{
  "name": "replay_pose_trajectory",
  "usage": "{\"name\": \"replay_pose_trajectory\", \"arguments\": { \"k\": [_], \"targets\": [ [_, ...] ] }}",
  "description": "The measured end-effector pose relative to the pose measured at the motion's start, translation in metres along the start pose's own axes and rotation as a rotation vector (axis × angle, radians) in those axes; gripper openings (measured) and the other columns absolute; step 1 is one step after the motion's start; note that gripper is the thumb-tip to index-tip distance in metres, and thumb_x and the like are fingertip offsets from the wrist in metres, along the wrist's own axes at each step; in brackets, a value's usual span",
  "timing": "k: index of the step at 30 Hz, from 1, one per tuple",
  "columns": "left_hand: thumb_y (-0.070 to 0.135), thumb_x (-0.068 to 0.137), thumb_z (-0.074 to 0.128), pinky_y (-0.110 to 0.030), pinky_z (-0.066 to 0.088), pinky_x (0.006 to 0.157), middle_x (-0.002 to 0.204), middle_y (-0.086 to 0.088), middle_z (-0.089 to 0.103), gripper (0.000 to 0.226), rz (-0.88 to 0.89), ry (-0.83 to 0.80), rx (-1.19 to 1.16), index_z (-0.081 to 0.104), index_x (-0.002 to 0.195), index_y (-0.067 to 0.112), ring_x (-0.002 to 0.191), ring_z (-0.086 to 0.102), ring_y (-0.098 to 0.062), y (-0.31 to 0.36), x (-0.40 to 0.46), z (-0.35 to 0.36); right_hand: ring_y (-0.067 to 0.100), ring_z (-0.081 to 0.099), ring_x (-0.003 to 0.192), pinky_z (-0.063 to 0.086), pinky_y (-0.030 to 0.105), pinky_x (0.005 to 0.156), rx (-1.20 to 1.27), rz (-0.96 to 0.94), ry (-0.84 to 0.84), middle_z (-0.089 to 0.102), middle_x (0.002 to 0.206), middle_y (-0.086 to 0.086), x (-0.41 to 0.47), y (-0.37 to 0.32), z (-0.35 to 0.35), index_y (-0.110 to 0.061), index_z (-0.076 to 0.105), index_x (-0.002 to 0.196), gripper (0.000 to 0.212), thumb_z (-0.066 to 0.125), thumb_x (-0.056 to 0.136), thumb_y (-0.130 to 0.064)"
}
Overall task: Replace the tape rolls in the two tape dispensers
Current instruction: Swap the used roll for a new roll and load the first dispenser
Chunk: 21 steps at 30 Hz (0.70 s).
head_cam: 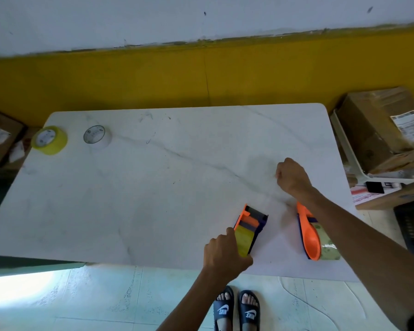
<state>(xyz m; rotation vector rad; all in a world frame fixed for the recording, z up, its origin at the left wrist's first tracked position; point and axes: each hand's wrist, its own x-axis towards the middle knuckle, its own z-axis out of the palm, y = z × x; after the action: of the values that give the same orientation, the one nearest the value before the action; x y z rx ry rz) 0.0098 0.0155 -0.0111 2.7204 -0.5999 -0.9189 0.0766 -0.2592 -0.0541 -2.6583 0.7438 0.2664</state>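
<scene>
Dispenser (249,229) gripped by left hand (225,254) fingers.

orange and purple on white marble

2 orange-purple dispensers (250,226) (308,235), a yellow roll (49,140), a white roll (96,137), grey-veined table (153,187), yellow-banded wall (201,75).
</scene>
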Motion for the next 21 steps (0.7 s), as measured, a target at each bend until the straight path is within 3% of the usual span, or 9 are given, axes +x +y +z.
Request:
{"name": "replay_pose_trajectory", "arguments": {
  "k": [4,6,8,11,12,14,16,19,21],
  "targets": [
    [0.033,0.07,0.062,-0.033,0.047,0.063,0.082,-0.002,0.066,0.039,0.007,0.01,-0.132,0.044,0.1,0.016,0.073,0.065,-0.028,-0.001,-0.007,0.003,0.034,0.063,0.091,0.05,0.032,0.076,0.138,0.06,-0.042,0.066,0.097,0.014,-0.012,0.006,0.005,-0.01,0.063,0.074,0.018,0.048,0.08,0.0],
    [0.029,0.069,0.062,-0.034,0.046,0.061,0.076,-0.001,0.065,0.034,0.034,0.059,-0.173,0.043,0.095,0.017,0.067,0.062,-0.028,-0.005,-0.011,0.004,0.029,0.066,0.084,0.054,0.032,0.073,0.237,0.082,-0.148,0.07,0.084,0.008,-0.018,0.012,0.008,-0.012,0.067,0.069,0.02,0.052,0.076,-0.001],
    [0.029,0.07,0.062,-0.034,0.045,0.06,0.077,-0.003,0.067,0.034,0.058,0.135,-0.213,0.044,0.097,0.017,0.068,0.062,-0.029,-0.007,-0.014,0.002,0.026,0.067,0.07,0.053,0.027,0.062,0.352,0.075,-0.313,0.068,0.07,0.008,-0.025,0.011,0.014,-0.018,0.064,0.06,0.026,0.056,0.072,0.002],
    [0.034,0.071,0.068,-0.034,0.048,0.061,0.083,-0.003,0.07,0.041,0.074,0.212,-0.306,0.048,0.103,0.019,0.074,0.065,-0.028,-0.001,-0.015,-0.006,0.023,0.059,0.065,0.047,0.023,0.051,0.677,0.108,-0.472,0.059,0.074,0.012,-0.039,-0.004,0.018,-0.012,0.059,0.072,0.026,0.053,0.083,0.01],
    [0.037,0.07,0.07,-0.034,0.052,0.062,0.083,-0.001,0.069,0.042,0.065,0.227,-0.35,0.048,0.103,0.021,0.073,0.065,-0.025,0.001,-0.015,-0.009,0.021,0.059,0.068,0.049,0.023,0.052,0.823,0.11,-0.492,0.058,0.078,0.011,-0.045,-0.01,0.019,-0.008,0.058,0.082,0.02,0.053,0.087,0.011],
    [0.044,0.069,0.072,-0.037,0.056,0.062,0.08,0.002,0.069,0.043,0.061,0.27,-0.406,0.049,0.101,0.025,0.07,0.066,-0.02,0.007,-0.013,-0.018,0.026,0.064,0.085,0.058,0.031,0.068,1.179,0.058,-0.52,0.064,0.096,0.015,-0.055,-0.017,0.022,-0.003,0.058,0.105,0.014,0.06,0.091,-0.004],
    [0.049,0.07,0.071,-0.035,0.056,0.06,0.074,0.003,0.068,0.042,0.082,0.343,-0.426,0.049,0.097,0.026,0.065,0.065,-0.017,0.013,-0.009,-0.028,0.028,0.068,0.098,0.057,0.042,0.084,1.472,0.029,-0.58,0.069,0.109,0.013,-0.058,-0.018,0.025,-0.004,0.06,0.119,0.041,0.062,0.087,-0.03],
    [0.049,0.071,0.072,-0.028,0.052,0.056,0.07,0.004,0.065,0.04,0.129,0.396,-0.444,0.05,0.094,0.025,0.062,0.063,-0.014,0.024,-0.004,-0.046,0.025,0.071,0.09,0.059,0.037,0.081,1.681,0.036,-0.581,0.074,0.098,0.01,-0.066,-0.034,0.014,-0.007,0.069,0.105,0.034,0.045,0.093,-0.028],
    [0.053,0.07,0.071,-0.03,0.053,0.056,0.07,0.002,0.066,0.043,0.13,0.429,-0.46,0.052,0.093,0.023,0.062,0.064,-0.015,0.032,-0.001,-0.055,0.022,0.073,0.082,0.06,0.034,0.074,1.743,0.075,-0.574,0.075,0.09,0.008,-0.067,-0.042,0.011,-0.01,0.073,0.095,0.04,0.036,0.099,-0.023]
  ]
}}
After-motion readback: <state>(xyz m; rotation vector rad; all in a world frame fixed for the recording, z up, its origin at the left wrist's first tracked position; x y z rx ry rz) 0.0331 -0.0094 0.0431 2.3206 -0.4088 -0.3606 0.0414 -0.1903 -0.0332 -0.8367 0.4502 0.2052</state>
